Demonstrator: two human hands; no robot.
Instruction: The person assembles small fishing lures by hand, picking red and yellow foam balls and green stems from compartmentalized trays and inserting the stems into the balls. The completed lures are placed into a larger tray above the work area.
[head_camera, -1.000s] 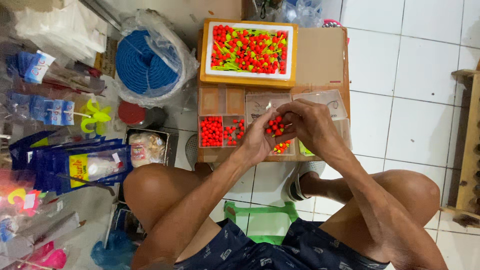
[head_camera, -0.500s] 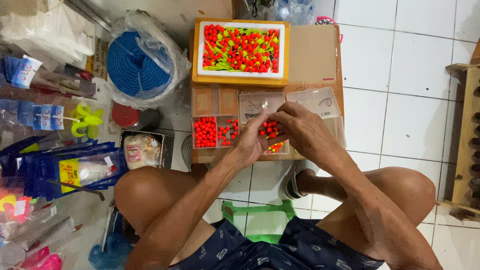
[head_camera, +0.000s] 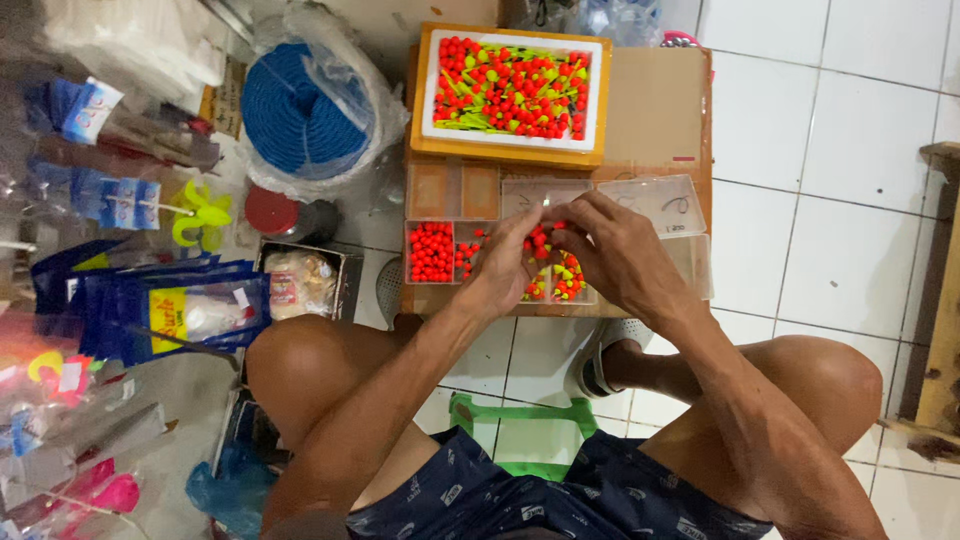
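Left hand (head_camera: 505, 265): centre of frame, fingers curled, tips pinched together on something too small to make out, just above the compartment box.

Right hand (head_camera: 615, 250): touching the left at the fingertips, fingers bent inward; whether it grips anything cannot be told.

Clear compartment box (head_camera: 440, 225): centre, directly beneath both hands, resting on a cardboard carton (head_camera: 655, 110).

Red beads (head_camera: 431, 252): fill the box's left compartment, just left of the left hand's fingertips; more red and yellow pieces show between and below the fingers.

White tray (head_camera: 512, 88): upper centre, holding red and yellow-green floats, well above the hands.

Blue rope coil (head_camera: 300, 110): upper left, in a clear bag.
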